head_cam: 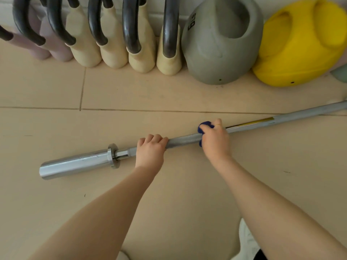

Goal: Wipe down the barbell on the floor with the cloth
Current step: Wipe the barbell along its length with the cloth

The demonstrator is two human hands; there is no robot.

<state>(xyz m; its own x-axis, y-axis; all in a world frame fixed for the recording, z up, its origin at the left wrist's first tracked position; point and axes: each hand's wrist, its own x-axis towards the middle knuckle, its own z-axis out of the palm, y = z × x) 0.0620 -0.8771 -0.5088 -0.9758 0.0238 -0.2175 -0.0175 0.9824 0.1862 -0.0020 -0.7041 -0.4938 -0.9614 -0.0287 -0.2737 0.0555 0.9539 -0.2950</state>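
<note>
- beige tiled floor (131,94), barbell (78,162) lying flat on it
- behind the barbell: grey kettlebell (221,59), yellow kettlebell (300,53) just beside it
- cream weights (112,53) lined up too

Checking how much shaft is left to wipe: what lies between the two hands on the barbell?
Head view: only a bare stretch of barbell shaft between left hand and right hand, which holds the blue cloth.

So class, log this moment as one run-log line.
step: wiping bar | left hand: grips bar near collar | right hand: holds cloth round bar | bar on floor
</note>
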